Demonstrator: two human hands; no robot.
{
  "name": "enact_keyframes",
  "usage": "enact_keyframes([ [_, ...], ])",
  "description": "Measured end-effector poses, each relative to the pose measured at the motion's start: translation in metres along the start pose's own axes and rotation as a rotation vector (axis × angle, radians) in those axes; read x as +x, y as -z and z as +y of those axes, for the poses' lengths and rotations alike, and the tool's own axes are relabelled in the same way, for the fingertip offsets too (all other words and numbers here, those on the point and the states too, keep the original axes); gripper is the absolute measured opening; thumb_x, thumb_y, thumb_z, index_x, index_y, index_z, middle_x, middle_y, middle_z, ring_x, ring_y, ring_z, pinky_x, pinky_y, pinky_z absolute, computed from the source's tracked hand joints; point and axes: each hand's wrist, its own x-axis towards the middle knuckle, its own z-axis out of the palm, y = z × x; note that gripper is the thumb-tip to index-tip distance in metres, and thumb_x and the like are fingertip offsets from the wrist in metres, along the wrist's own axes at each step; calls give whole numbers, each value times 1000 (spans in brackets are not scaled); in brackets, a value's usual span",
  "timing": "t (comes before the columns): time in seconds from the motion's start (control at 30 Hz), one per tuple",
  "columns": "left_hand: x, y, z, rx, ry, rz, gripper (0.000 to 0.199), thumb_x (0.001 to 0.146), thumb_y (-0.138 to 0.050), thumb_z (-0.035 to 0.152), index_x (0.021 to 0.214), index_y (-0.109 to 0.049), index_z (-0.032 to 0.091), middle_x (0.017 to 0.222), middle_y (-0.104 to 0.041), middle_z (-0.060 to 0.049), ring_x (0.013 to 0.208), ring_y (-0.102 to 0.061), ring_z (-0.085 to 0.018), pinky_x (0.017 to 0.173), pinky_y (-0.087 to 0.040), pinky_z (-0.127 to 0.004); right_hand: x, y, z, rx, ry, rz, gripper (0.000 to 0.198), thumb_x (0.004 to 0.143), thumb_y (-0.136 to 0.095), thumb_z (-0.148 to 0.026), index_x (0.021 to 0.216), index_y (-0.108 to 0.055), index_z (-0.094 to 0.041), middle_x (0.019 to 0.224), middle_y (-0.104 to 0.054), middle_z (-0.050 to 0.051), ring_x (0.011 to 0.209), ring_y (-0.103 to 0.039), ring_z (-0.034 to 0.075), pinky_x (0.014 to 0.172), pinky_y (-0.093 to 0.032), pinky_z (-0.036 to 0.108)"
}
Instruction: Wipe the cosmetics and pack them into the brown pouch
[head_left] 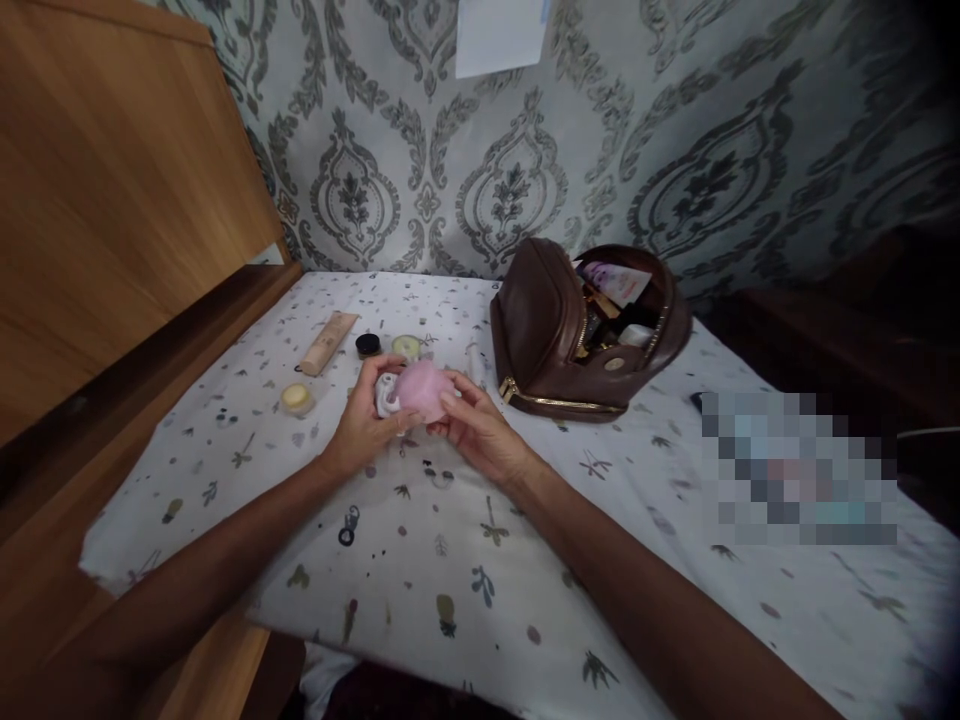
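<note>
Between my two hands, over the middle of the cloth, is a soft-looking pink piece [424,390] with a small white object [386,397] at its left side. My left hand [356,425] is closed around the white object and the left edge of the pink piece. The fingers of my right hand [484,430] pinch the pink piece from the right. Exactly what these two things are cannot be made out. Just beyond my hands lie a pale green round item [406,346] and a small black-lidded jar [368,346].
A beige squeeze tube [328,343] and a yellow-topped little jar [297,399] lie to the left. At right stands an unzipped brown toiletry bag [540,310] filled with items. A blurred-out object [799,468] rests farther right. Wooden furniture [127,150] borders the left side.
</note>
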Motion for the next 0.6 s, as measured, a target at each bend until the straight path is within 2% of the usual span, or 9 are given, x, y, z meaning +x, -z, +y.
enact_keyframes([
  [0.1,1,2,-1,29,17,-77,78,72,-76,65,130,-49,20,120,-61,-9,112,-58,-27,94,-47,-36,1,0,-1,-141,39,8,51,62,-90,-42,103,-65,-26,90,-67,-3,72,-63,11,63,-52,21],
  [0.27,1,8,-5,117,0,-188,74,78,-67,68,131,-53,18,127,-61,-14,111,-60,-30,94,-46,-38,1,-3,-3,-425,103,16,59,61,-87,-37,110,-57,-26,96,-59,-2,77,-61,12,69,-51,26],
  [0.37,2,9,-6,110,-19,-208,68,88,-54,68,132,-54,17,127,-62,-14,109,-61,-29,95,-46,-39,-1,-8,-3,-667,271,40,50,65,-83,-33,106,-55,-24,96,-58,-1,83,-58,14,72,-51,28],
  [0.43,2,9,-4,66,-2,-180,62,91,-47,67,127,-57,17,125,-65,-13,110,-60,-29,97,-45,-39,-4,-11,-5,-850,422,16,44,70,-79,-27,108,-57,-23,101,-58,2,91,-57,17,77,-51,30],
  [0.5,3,7,1,3,47,-143,57,89,-49,67,116,-63,18,116,-69,-11,105,-61,-28,94,-47,-37,-6,-12,-10,-980,528,-42,44,73,-77,-20,113,-59,-22,106,-59,4,98,-57,19,81,-52,32],
  [0.6,2,1,12,-125,171,-119,57,78,-62,72,98,-69,18,98,-72,-9,90,-63,-25,85,-50,-34,-12,-10,-21,-1008,551,-160,51,74,-80,-18,120,-59,-23,113,-60,6,106,-58,21,85,-53,33],
])
